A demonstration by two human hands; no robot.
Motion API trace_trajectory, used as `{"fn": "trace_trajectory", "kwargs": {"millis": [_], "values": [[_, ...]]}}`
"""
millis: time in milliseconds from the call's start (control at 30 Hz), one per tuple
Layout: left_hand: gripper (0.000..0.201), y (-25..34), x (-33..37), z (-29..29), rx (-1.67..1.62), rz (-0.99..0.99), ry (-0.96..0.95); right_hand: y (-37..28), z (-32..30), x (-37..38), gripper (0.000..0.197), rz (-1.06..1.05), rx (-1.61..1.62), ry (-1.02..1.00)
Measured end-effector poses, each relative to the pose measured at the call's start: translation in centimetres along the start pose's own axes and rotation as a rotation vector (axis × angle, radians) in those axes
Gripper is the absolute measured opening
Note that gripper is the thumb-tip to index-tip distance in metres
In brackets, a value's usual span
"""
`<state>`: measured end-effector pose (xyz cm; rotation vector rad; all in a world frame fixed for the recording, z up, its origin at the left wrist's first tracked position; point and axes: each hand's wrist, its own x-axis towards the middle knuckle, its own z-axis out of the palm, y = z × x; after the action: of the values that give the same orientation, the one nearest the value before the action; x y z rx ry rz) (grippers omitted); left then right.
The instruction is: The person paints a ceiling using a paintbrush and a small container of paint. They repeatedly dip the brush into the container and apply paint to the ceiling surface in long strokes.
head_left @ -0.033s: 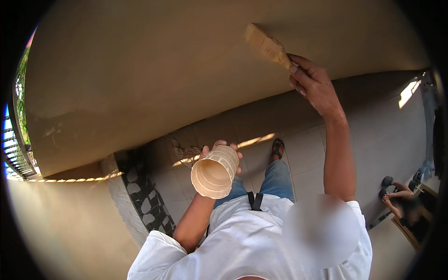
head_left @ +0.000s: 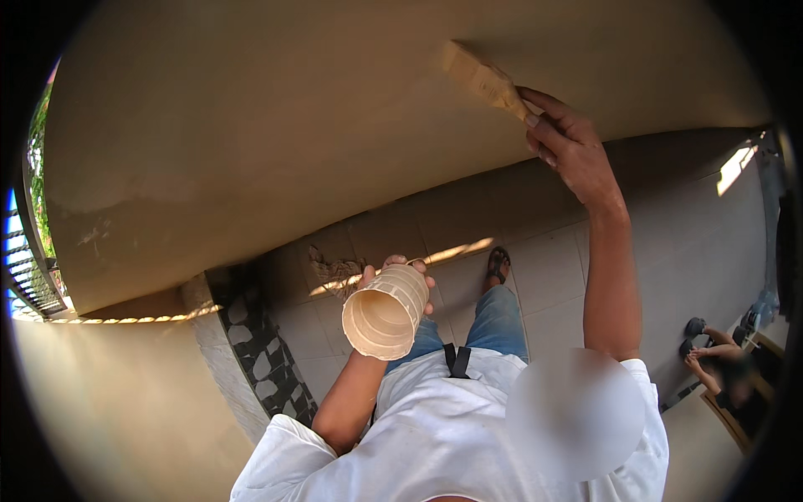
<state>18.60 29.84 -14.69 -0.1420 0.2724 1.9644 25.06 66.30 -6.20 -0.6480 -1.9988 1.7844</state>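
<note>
My right hand (head_left: 569, 146) pinches the handle of a flat paintbrush (head_left: 485, 77) whose wood and bristles are coated in tan paint. The bristle end lies against the tan wall (head_left: 251, 125), high up and right of centre. In front of my waist, my left hand (head_left: 427, 280) is wrapped round a ribbed plastic cup (head_left: 385, 318) smeared with the same pale tan. The cup's open mouth faces the camera, and its inside looks coated; how much paint it holds I cannot tell. Most of my left palm is hidden behind the cup.
Grey floor tiles (head_left: 552, 259) run along the foot of the wall. A crumpled cloth (head_left: 330, 272) lies there, near a black-and-white stone-patterned strip (head_left: 255, 351). Another person (head_left: 736, 372) sits at the far right. A railing (head_left: 29, 268) stands at the left.
My right hand and the paintbrush have shifted slightly to the right, with the bristles still at the wall. My left hand and the cup have hardly moved.
</note>
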Motion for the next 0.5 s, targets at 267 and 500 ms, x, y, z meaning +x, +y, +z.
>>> {"fn": "trace_trajectory", "kwargs": {"millis": [267, 500], "values": [[0.053, -3.3, -0.4, 0.7, -0.025, 0.007, 0.108, 1.1, -2.6, -1.3, 0.048, 0.017, 0.288, 0.460], [0.054, -0.7, -4.8, 2.8, 0.065, 0.073, 0.114, 1.9, 14.5, 1.8, 0.055, -0.179, 0.156, 0.487]]}}
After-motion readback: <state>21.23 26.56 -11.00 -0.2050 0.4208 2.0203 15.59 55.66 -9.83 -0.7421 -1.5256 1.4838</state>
